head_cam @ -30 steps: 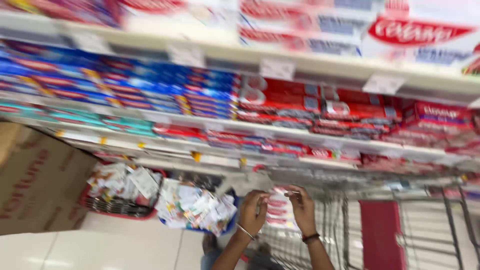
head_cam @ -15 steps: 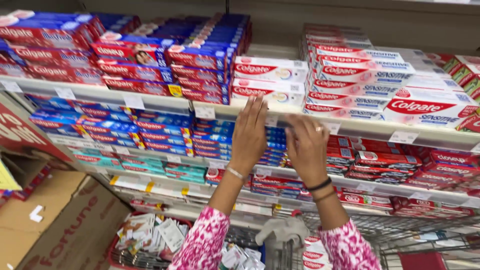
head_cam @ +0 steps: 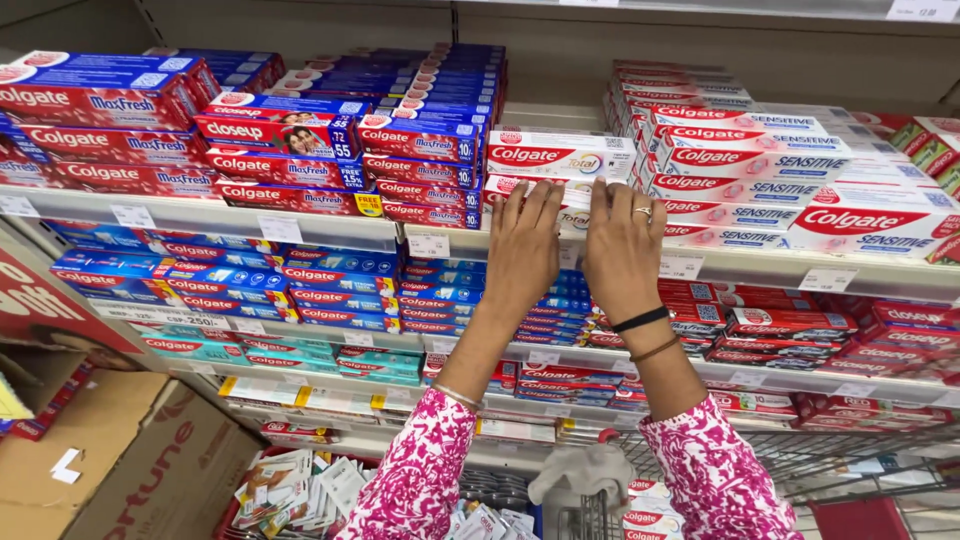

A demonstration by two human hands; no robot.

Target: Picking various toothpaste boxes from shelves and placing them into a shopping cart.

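while both arms are raised to the upper shelf (head_cam: 300, 222), a white toothpaste box (head_cam: 572, 212) at its front edge is pressed by the left hand (head_cam: 524, 250) and right hand (head_cam: 622, 250), fingers together and flat. seating it under the stacked box (head_cam: 560, 156) seems underway; an even inward push is called for.

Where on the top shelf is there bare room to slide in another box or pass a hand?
Free: the gap above the low white boxes, between the blue stack and sensitive stack. Crowded: everywhere else, and where both hands press.
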